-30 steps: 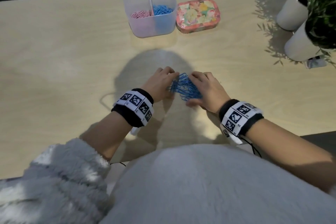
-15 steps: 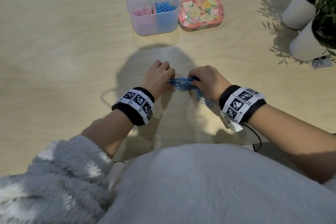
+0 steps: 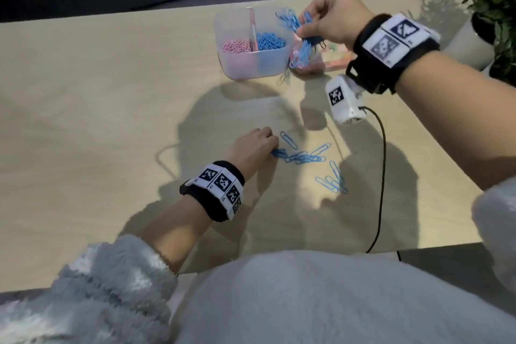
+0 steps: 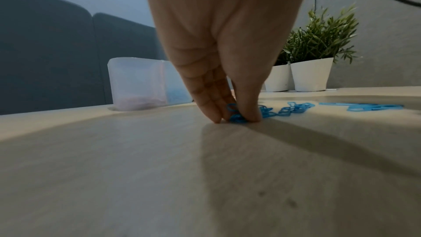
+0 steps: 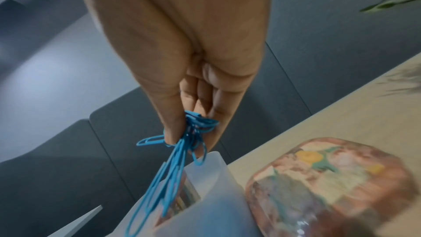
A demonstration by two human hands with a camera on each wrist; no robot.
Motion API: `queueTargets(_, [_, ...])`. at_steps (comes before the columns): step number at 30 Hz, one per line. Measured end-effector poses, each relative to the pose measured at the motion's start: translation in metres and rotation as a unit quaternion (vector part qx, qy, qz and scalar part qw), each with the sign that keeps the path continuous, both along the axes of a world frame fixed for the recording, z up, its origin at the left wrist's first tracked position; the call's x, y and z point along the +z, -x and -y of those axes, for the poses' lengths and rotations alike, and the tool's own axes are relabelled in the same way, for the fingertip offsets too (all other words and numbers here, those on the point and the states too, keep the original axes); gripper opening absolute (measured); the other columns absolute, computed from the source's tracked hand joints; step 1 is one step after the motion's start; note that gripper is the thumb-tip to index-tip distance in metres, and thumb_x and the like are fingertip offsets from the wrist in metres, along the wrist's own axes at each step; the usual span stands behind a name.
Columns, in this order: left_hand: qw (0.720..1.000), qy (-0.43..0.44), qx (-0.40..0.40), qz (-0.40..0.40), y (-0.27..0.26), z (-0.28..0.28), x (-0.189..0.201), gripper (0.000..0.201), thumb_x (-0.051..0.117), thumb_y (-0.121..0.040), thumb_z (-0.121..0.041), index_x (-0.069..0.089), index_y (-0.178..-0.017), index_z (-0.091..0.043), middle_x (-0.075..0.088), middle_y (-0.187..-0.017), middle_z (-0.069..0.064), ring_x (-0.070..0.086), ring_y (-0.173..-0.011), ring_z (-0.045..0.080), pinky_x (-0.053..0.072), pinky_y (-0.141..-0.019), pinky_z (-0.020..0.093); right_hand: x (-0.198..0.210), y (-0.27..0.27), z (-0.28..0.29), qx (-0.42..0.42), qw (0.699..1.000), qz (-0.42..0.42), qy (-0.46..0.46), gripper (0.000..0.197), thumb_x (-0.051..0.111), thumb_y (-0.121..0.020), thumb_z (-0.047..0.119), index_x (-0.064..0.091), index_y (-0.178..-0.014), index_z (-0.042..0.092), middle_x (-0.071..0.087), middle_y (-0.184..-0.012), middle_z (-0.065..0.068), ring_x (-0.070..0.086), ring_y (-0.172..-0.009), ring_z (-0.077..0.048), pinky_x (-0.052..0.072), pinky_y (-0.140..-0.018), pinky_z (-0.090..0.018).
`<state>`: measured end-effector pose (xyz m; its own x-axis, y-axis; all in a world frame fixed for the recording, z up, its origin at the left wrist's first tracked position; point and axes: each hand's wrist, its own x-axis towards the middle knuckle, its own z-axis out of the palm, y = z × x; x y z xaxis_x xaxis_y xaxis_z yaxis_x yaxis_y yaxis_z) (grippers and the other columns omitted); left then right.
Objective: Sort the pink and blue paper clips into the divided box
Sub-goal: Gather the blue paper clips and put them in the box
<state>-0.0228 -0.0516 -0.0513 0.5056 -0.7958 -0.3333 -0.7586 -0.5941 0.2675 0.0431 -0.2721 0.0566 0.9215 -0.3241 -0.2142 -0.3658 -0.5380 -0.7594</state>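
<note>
The translucent divided box (image 3: 252, 64) stands at the table's far side, with pink clips (image 3: 236, 46) in its left half and blue clips (image 3: 269, 41) in its right half. My right hand (image 3: 303, 29) is raised beside the box's right edge and pinches a dangling bunch of blue clips (image 3: 303, 47) (image 5: 182, 149). My left hand (image 3: 272, 149) is down on the table, its fingertips (image 4: 215, 118) and thumb pinching the end of a row of loose blue clips (image 3: 300, 158) (image 4: 238, 117). More blue clips (image 3: 333, 183) lie to the right.
A floral tin (image 3: 332, 60) (image 5: 330, 183) sits right of the box, partly behind my right hand. White plant pots (image 3: 469, 45) (image 4: 311, 74) stand at the far right. A black cable (image 3: 382, 176) hangs from my right wrist across the table.
My right hand has lifted a bunch of blue clips from the pile and carried it up to the box. The left hand stayed at the pile, now spread out on the table.
</note>
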Motion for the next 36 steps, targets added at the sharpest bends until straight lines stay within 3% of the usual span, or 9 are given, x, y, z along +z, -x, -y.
queueTargets(6, [0.999, -0.041, 0.018, 0.0, 0.0, -0.001, 0.003, 0.023, 0.041, -0.095, -0.011, 0.054, -0.113, -0.006, 0.055, -0.117, 0.014, 0.052, -0.11, 0.031, 0.043, -0.084, 0.04, -0.008, -0.058, -0.014, -0.031, 0.998, -0.043, 0.044, 0.031, 0.081, -0.068, 0.017, 0.052, -0.059, 0.02, 0.07, -0.1, -0.01, 0.069, -0.092, -0.023, 0.056, -0.086, -0.037])
queueTargets(9, [0.999, -0.036, 0.017, -0.006, -0.003, -0.005, 0.002, 0.023, 0.039, -0.096, -0.009, 0.054, -0.113, -0.005, 0.056, -0.115, 0.015, 0.054, -0.108, 0.032, 0.044, -0.083, 0.041, -0.017, -0.067, -0.021, -0.02, 0.996, -0.077, 0.05, 0.03, 0.078, -0.07, 0.03, 0.065, -0.094, 0.018, 0.063, -0.121, -0.012, 0.062, -0.11, -0.027, 0.051, -0.094, -0.037])
queueTargets(14, [1.0, -0.023, 0.009, 0.008, -0.001, -0.014, -0.001, 0.024, 0.04, -0.095, -0.01, 0.056, -0.114, -0.008, 0.055, -0.113, 0.011, 0.053, -0.107, 0.03, 0.044, -0.079, 0.04, -0.023, -0.067, -0.024, -0.039, 0.998, -0.058, -0.009, 0.017, 0.062, -0.083, 0.018, 0.054, -0.071, 0.025, 0.064, -0.093, -0.003, 0.062, -0.078, -0.014, 0.057, -0.073, -0.023])
queueTargets(18, [1.0, -0.016, 0.023, 0.0, 0.0, -0.012, -0.001, 0.025, 0.048, -0.091, -0.019, 0.056, -0.112, -0.008, 0.055, -0.114, 0.011, 0.052, -0.108, 0.029, 0.044, -0.079, 0.04, -0.025, -0.018, -0.027, -0.078, 0.995, 0.005, -0.058, 0.015, 0.059, -0.081, -0.003, 0.062, -0.076, 0.011, 0.065, -0.078, -0.011, 0.062, -0.063, -0.017, 0.058, -0.067, -0.031])
queueTargets(21, [1.0, -0.022, 0.017, 0.006, -0.003, -0.006, -0.002, 0.023, 0.046, -0.092, -0.015, 0.056, -0.112, -0.008, 0.055, -0.115, 0.011, 0.053, -0.11, 0.03, 0.044, -0.082, 0.04, -0.038, 0.055, -0.025, -0.006, 0.996, -0.055, -0.069, 0.017, 0.057, -0.083, -0.008, 0.06, -0.071, 0.005, 0.061, -0.051, 0.008, 0.057, -0.043, -0.001, 0.053, -0.049, -0.018])
queueTargets(23, [1.0, -0.03, 0.005, 0.006, -0.006, -0.003, -0.002, 0.021, 0.045, -0.094, -0.015, 0.056, -0.11, -0.007, 0.056, -0.115, 0.012, 0.054, -0.109, 0.031, 0.044, -0.08, 0.041, -0.053, 0.105, -0.024, 0.05, 0.992, -0.113, -0.012, 0.007, 0.067, -0.079, -0.001, 0.061, -0.076, 0.002, 0.058, -0.057, 0.011, 0.056, -0.049, 0.003, 0.047, -0.049, -0.01])
queueTargets(28, [0.998, -0.056, -0.027, 0.017, -0.009, 0.001, 0.0, 0.022, 0.043, -0.095, -0.016, 0.054, -0.11, -0.003, 0.054, -0.116, 0.015, 0.054, -0.109, 0.033, 0.044, -0.08, 0.043, -0.096, 0.181, -0.026, 0.118, 0.959, -0.198, 0.164, 0.076, 0.085, -0.054, 0.044, 0.056, -0.116, 0.011, 0.052, -0.106, -0.01, 0.048, -0.103, -0.029, 0.044, -0.09, -0.04])
queueTargets(32, [0.997, -0.005, -0.083, 0.004, -0.004, 0.004, 0.0, 0.017, 0.049, -0.087, -0.007, 0.06, -0.096, 0.003, 0.058, -0.103, 0.023, 0.058, -0.094, 0.039, 0.048, -0.077, 0.045, -0.11, 0.205, -0.045, 0.046, 0.976, -0.162, 0.136, 0.068, 0.084, -0.059, 0.022, 0.054, -0.118, 0.006, 0.052, -0.111, -0.015, 0.049, -0.107, -0.033, 0.034, -0.089, -0.032])
queueTargets(36, [0.994, 0.011, -0.105, -0.003, -0.001, 0.001, -0.003, 0.014, 0.052, -0.088, -0.007, 0.06, -0.095, 0.002, 0.059, -0.101, 0.022, 0.057, -0.093, 0.037, 0.047, -0.079, 0.046, -0.11, 0.212, -0.059, -0.018, 0.987, -0.114, 0.114, 0.034, 0.068, -0.068, -0.003, 0.061, -0.1, 0.005, 0.055, -0.086, -0.009, 0.057, -0.089, -0.033, 0.035, -0.078, -0.031])
